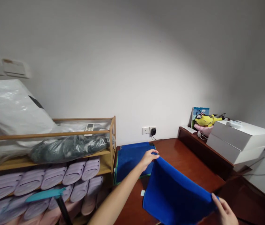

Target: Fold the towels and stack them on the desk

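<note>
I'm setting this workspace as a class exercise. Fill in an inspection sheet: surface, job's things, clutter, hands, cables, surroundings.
Surface: glossy reddish-brown tabletop.
Job's things: blue cloth, held up, sagging; flat blue cloth on the tabletop beside the rack.
Clutter: white boxes and yellow toy on the raised ledge.
Hands: left hand and right hand each pinch the held cloth's upper edge.
Cables: black cable from a wall plug; another dark cable at right.
Surroundings: pale wall; lilac slippers on the rack.

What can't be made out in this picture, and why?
All in the head view:
- Blue cloth: lowest part cut off by the bottom edge.
- Right hand: wrist cut off there too.
- White tag: any print too small.
- Wall panels: markings blurred.
- White boxes: insides hidden by their sides.
</note>
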Available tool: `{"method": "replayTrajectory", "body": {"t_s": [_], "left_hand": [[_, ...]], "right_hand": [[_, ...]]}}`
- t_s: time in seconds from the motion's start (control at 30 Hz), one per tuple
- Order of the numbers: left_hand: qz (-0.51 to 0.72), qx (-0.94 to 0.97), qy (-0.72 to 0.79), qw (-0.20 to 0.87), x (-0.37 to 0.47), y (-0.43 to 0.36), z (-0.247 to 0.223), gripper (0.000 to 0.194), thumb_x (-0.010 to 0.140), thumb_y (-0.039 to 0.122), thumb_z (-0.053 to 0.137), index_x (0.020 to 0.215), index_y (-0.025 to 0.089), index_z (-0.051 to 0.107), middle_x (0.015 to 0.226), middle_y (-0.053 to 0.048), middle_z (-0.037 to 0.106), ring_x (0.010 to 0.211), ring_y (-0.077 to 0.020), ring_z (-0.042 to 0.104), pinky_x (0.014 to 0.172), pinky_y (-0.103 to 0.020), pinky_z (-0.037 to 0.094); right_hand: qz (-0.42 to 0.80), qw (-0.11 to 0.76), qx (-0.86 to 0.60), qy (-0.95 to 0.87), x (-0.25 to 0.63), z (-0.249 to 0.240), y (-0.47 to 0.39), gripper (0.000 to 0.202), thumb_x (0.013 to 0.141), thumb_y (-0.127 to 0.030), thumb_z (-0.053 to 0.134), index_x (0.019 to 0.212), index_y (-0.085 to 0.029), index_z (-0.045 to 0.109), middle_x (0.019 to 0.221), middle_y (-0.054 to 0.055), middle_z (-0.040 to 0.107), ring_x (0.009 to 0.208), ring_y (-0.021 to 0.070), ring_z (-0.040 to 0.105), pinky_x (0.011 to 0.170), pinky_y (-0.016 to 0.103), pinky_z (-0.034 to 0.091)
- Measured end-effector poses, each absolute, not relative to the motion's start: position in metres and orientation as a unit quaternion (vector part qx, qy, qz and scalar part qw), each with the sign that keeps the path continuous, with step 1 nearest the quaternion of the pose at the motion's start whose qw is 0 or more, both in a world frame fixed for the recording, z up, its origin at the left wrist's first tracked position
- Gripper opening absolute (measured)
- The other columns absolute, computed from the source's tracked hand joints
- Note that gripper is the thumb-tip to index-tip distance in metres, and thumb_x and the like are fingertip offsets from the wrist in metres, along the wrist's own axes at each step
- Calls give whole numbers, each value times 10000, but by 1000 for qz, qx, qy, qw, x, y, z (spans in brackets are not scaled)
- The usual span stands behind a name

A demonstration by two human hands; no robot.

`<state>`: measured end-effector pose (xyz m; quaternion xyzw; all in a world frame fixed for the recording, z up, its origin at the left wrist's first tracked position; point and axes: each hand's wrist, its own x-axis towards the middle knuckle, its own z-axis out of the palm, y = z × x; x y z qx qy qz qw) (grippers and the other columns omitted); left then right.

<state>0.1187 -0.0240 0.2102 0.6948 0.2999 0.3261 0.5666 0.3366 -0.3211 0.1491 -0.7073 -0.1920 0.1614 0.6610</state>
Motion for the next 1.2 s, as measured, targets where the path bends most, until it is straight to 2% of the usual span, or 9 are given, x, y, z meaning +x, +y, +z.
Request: {"method": "replayTrajectory", "body": {"t_s": [0.1, 0.2, 0.27, 0.4, 0.53, 0.67, 0.77, 1.0, 1.2], "left_hand": [[344, 687, 265, 582, 97, -39, 240, 350, 646, 435, 731, 865, 169, 671, 725, 2, 666, 702, -145, 598, 672, -267, 424], [355, 687, 256, 581, 76, -54, 265, 304, 641, 429, 731, 785, 164, 694, 695, -10, 672, 674, -141, 585, 653, -259, 412], [364, 685, 260, 576, 63, -63, 278, 293, 638, 425, 736, 767, 165, 700, 672, -9, 670, 648, -136, 575, 632, -252, 408], [376, 677, 273, 571, 41, -79, 295, 295, 629, 428, 743, 750, 163, 704, 647, -11, 665, 605, -130, 561, 584, -244, 412], [385, 672, 287, 564, 23, -92, 306, 299, 622, 434, 744, 731, 158, 703, 652, -22, 666, 599, -137, 560, 556, -247, 426], [393, 671, 310, 547, 6, -102, 314, 267, 623, 400, 749, 737, 163, 707, 665, -17, 679, 622, -127, 565, 593, -235, 418], [383, 676, 328, 537, -7, -106, 318, 293, 601, 393, 763, 775, 163, 709, 667, -19, 690, 637, -141, 585, 614, -244, 423], [389, 690, 349, 501, -28, -103, 322, 352, 633, 474, 711, 790, 159, 695, 689, -22, 684, 645, -151, 584, 592, -249, 418], [408, 694, 360, 472, -48, -90, 323, 386, 627, 479, 718, 828, 152, 682, 732, -30, 697, 700, -164, 613, 651, -261, 444]], "right_hand": [[191, 723, -649, -142, 336, 185, -318, 451, 567, -561, 735, 837, -222, 611, 572, -58, 590, 504, 119, 530, 455, 216, 437], [198, 730, -640, -136, 328, 216, -317, 460, 575, -550, 737, 865, -230, 577, 464, -80, 515, 367, 100, 431, 337, 217, 338], [190, 736, -630, -159, 325, 230, -316, 447, 593, -532, 736, 869, -226, 566, 452, -77, 512, 347, 95, 411, 324, 217, 318], [178, 763, -589, -200, 326, 241, -308, 462, 605, -483, 751, 937, -221, 567, 507, -72, 558, 393, 80, 435, 365, 195, 354], [168, 739, -614, -223, 328, 245, -293, 579, 604, -480, 753, 1094, -218, 591, 548, -62, 592, 471, 89, 491, 432, 189, 404], [147, 720, -633, -243, 329, 247, -278, 466, 561, -501, 761, 869, -159, 687, 699, 7, 673, 624, 128, 570, 542, 201, 454], [157, 703, -636, -276, 330, 248, -269, 437, 556, -512, 752, 809, -159, 702, 732, 21, 691, 677, 156, 596, 593, 221, 471], [260, 675, -585, -367, 329, 263, -247, 510, 550, -485, 769, 935, -159, 696, 772, 61, 715, 751, 210, 643, 684, 290, 501], [304, 634, -569, -426, 325, 277, -228, 525, 589, -464, 765, 1017, -173, 670, 869, 69, 731, 836, 196, 645, 785, 285, 481]]}}
